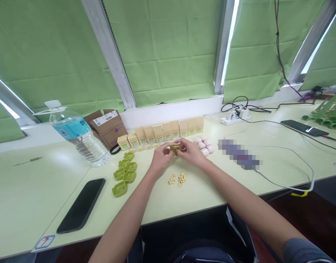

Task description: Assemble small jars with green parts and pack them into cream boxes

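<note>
Near the middle of the table, my left hand [162, 157] and my right hand [189, 150] meet around a small green plastic shell [174, 148]. Fingers of both hands are closed on it, and they cover much of it. Just below the hands lie several small yellow loop-shaped pieces [181, 179]. To the left, several similar green shells [129, 176] sit in a loose group with their hollow sides up. Right of my right hand is a cluster of pale pink rounded pieces [204, 145].
Small tan boxes [159, 133] stand in a row behind the hands. A water bottle [80, 135], a brown carton [110, 131] and a black phone [82, 205] are on the left. On the right are a power strip [235, 119], cables and another phone [304, 128].
</note>
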`<state>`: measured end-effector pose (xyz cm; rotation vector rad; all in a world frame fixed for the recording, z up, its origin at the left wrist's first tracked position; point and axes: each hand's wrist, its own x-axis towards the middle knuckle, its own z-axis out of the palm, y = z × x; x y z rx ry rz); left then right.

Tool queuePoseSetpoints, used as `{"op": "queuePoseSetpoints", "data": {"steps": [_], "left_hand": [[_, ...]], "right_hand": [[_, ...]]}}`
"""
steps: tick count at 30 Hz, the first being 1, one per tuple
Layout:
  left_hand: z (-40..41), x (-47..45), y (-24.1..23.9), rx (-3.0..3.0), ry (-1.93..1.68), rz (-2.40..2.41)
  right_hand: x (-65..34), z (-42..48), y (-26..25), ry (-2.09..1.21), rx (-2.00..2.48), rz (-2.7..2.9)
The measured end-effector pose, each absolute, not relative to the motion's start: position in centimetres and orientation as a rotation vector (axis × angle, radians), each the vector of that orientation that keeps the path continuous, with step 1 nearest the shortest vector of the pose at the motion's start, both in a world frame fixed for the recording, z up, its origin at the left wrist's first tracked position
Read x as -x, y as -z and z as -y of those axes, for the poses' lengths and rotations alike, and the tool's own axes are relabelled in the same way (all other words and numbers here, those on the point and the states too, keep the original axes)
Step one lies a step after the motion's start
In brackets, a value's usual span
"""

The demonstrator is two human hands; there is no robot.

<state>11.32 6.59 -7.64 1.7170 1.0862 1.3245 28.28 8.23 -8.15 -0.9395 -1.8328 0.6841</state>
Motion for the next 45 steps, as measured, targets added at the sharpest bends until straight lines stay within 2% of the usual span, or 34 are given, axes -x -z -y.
{"op": "queuePoseSetpoints", "data": {"steps": [8,16,26,39,45], "left_hand": [[-6.1,-11.6,7.3,-1.688,-1.321,-1.068],[-5.7,-11.0,6.9,-1.820,-1.229,-0.801],[-5.6,-11.4,7.2,-2.048,-1.305,-1.085],[-7.1,-10.4,8.1,-2.020,-1.448,-1.250],[-7.0,-10.4,8.1,-2.034,-1.441,-1.239]], "right_hand": [[-28.3,-8.0,8.0,-0.686,0.935,1.830],[-28.4,-8.4,8.0,-0.644,0.947,1.820],[-29.3,-8.9,7.7,-0.698,0.964,1.756],[-32.8,-10.5,7.9,-0.033,1.521,1.941],[-33.1,-10.3,7.8,0.006,1.665,1.991]]}}
